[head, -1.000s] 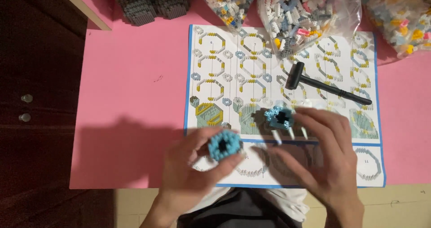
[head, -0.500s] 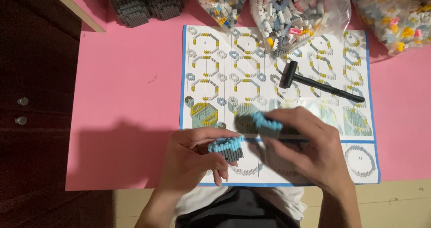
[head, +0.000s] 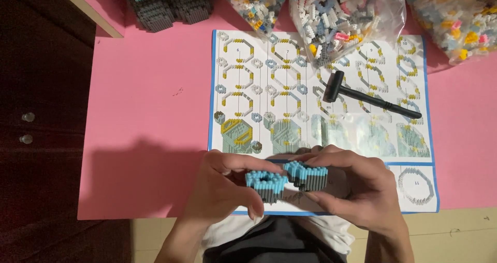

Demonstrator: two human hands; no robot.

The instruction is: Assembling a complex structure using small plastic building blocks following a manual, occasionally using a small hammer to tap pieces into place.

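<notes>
My left hand (head: 222,190) grips a small ring-shaped block piece (head: 265,184), blue on top and grey below. A second piece of the same kind (head: 308,175) sits in my right hand (head: 362,190). The two pieces touch side by side, held just above the near edge of a printed instruction sheet (head: 269,87). Both hands are low in the view, over the pink table (head: 150,118).
A small black hammer (head: 362,94) lies on the sheet's right half. Clear bags of small bricks (head: 341,14) stand at the far edge, with another bag (head: 455,19) at the right. A stacked grey, pink and blue block build (head: 165,1) sits far left. The table's left edge borders dark furniture (head: 36,128).
The two pieces were apart a second ago, openings facing up. Both hands have turned them on their sides and brought them together until they touch.
</notes>
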